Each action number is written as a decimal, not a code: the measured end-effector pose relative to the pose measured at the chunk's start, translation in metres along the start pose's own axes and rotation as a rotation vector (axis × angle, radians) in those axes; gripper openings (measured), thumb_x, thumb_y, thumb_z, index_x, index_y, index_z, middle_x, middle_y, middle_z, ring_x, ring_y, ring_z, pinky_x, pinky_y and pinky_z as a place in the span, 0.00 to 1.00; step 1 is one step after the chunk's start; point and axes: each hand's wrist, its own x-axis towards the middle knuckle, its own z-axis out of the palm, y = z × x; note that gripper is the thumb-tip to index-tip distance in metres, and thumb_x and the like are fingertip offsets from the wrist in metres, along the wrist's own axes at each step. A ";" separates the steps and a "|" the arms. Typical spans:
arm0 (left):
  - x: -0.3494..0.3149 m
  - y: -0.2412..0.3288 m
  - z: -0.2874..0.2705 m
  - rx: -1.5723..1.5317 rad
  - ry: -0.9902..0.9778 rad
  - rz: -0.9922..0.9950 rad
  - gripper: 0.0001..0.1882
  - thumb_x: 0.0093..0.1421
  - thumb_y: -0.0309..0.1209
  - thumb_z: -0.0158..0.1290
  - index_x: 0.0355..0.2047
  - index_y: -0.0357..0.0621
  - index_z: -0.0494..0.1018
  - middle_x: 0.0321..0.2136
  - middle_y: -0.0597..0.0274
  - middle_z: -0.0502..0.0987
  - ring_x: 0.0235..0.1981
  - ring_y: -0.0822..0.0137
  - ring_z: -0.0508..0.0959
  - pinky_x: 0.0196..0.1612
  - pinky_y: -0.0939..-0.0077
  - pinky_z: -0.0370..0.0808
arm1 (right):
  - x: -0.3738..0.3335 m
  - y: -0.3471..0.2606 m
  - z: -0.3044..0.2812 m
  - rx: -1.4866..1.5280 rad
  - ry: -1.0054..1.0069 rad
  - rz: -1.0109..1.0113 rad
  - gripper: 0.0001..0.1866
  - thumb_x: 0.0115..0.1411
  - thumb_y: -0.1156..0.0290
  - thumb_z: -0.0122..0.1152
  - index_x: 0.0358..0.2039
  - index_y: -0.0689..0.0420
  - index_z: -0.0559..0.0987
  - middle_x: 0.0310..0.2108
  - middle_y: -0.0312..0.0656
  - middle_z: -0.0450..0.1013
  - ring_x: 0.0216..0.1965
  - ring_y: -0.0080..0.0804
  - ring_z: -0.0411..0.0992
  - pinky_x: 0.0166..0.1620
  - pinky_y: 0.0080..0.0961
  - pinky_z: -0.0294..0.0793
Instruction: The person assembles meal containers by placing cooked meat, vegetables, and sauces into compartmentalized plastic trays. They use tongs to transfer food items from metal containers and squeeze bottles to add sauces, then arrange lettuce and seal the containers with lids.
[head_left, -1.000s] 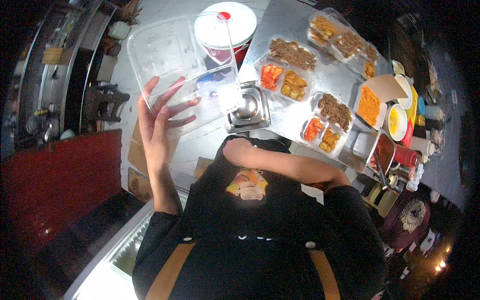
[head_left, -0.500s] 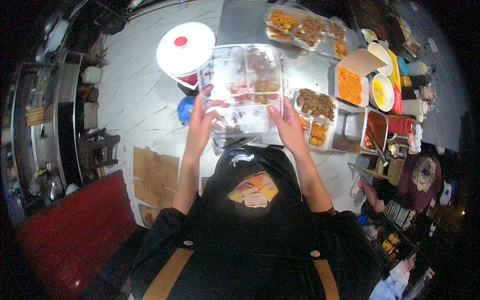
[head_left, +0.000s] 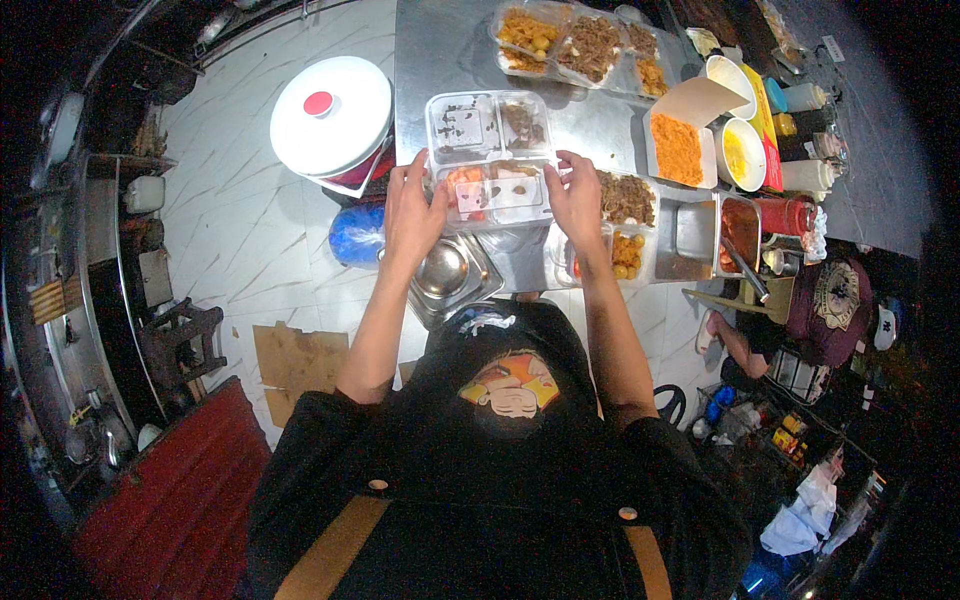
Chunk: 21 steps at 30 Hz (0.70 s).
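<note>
Tbl (head_left: 435, 45) room past lid (head_left: 465, 125), bucket (head_left: 345, 130) blks L, tub (head_left: 657, 225) R

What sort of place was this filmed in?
Probably a small commercial kitchen or takeaway prep area: several divided plastic meal trays holding food sit on a steel worktop, and a group of bottles stands at the right.

head | left fisheye | from wearer's head | faces down | worktop (head_left: 425, 70) near, toward top
</note>
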 end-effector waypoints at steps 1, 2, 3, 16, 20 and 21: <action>0.002 0.002 0.003 0.005 0.043 0.024 0.30 0.64 0.32 0.55 0.64 0.36 0.65 0.43 0.47 0.73 0.36 0.56 0.77 0.42 0.62 0.75 | 0.001 0.004 0.001 0.048 -0.011 0.063 0.22 0.63 0.62 0.64 0.51 0.65 0.78 0.40 0.53 0.76 0.36 0.47 0.77 0.42 0.40 0.77; 0.002 0.002 0.004 -0.056 0.001 -0.056 0.29 0.64 0.32 0.56 0.64 0.36 0.66 0.43 0.48 0.74 0.36 0.57 0.77 0.43 0.63 0.75 | 0.003 0.008 0.003 0.095 -0.021 0.126 0.23 0.63 0.60 0.65 0.51 0.65 0.78 0.40 0.53 0.76 0.38 0.47 0.77 0.43 0.41 0.77; 0.003 0.002 0.004 -0.116 -0.042 -0.134 0.29 0.64 0.33 0.56 0.63 0.36 0.67 0.43 0.48 0.74 0.36 0.57 0.78 0.43 0.64 0.75 | 0.004 0.011 0.005 0.143 -0.030 0.189 0.24 0.63 0.59 0.65 0.52 0.65 0.78 0.41 0.53 0.77 0.39 0.48 0.77 0.44 0.41 0.77; 0.038 -0.024 0.016 -0.545 -0.175 -0.356 0.10 0.68 0.34 0.55 0.42 0.40 0.77 0.23 0.72 0.72 0.23 0.81 0.67 0.27 0.83 0.63 | 0.017 0.016 0.028 0.315 -0.010 0.317 0.13 0.60 0.64 0.64 0.36 0.62 0.79 0.34 0.51 0.77 0.37 0.46 0.76 0.43 0.39 0.74; 0.030 -0.012 0.004 -0.573 -0.134 -0.341 0.09 0.68 0.34 0.55 0.41 0.41 0.76 0.23 0.72 0.73 0.23 0.81 0.68 0.27 0.83 0.63 | 0.011 0.007 0.018 0.402 0.013 0.306 0.12 0.61 0.65 0.64 0.36 0.61 0.78 0.32 0.49 0.76 0.34 0.43 0.75 0.41 0.38 0.74; 0.028 -0.013 0.003 -0.565 -0.124 -0.347 0.09 0.68 0.34 0.55 0.41 0.41 0.76 0.22 0.72 0.72 0.23 0.81 0.68 0.27 0.83 0.63 | 0.009 0.004 0.014 0.421 0.005 0.306 0.11 0.61 0.65 0.64 0.36 0.61 0.78 0.31 0.49 0.76 0.33 0.43 0.75 0.41 0.38 0.73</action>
